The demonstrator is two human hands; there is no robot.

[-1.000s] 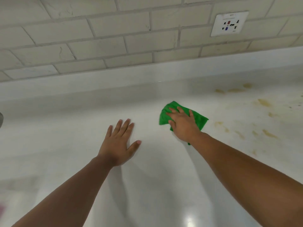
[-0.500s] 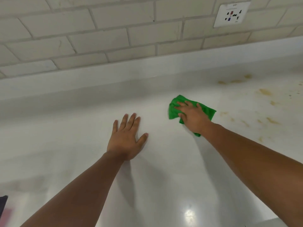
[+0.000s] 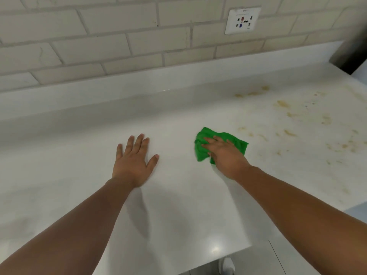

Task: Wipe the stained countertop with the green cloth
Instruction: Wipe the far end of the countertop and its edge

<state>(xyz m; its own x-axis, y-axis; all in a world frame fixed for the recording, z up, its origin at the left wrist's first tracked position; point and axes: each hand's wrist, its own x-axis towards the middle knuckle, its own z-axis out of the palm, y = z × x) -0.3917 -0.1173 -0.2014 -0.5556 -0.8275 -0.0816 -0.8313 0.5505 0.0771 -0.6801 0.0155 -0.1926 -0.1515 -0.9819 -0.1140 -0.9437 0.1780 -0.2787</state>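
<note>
— Where's the green cloth (image 3: 202,150) from where you stand?

— On the white counter (image 3: 178,205), a bit right of the middle, bunched up under the right hand (image 3: 226,156). That hand lies flat on top of it, fingers stretched out toward the far left, palm bearing down. It isn't clutching the cloth, only pressing on it. Green shows past the fingertips on the far and left sides, and one corner sticks out to the right of the knuckles.

— And the other hand?

— The left hand (image 3: 133,161) is palm-down on the bare counter, to the left of the cloth and well apart from it. Its fingers are straight and slightly spread, thumb out to the right. It grasps nothing.

— What about the mess?

— The stains (image 3: 283,104) are yellowish-brown smears and specks scattered over the right part of the counter, from beside the cloth out to the far right. The nearest smears sit just to the right of the cloth, not touching it. The stretch under and between the two hands looks plain white.

— What's behind all that?

— A low white upstand (image 3: 139,82) runs along the far edge of the counter, and above it is a wall of pale brick-shaped tiles (image 3: 99,46). A white socket plate (image 3: 242,20) sits on the tiles, to the right of the middle. At the far right something dark (image 3: 353,54) rises above the counter; I can't tell what it is.
</note>
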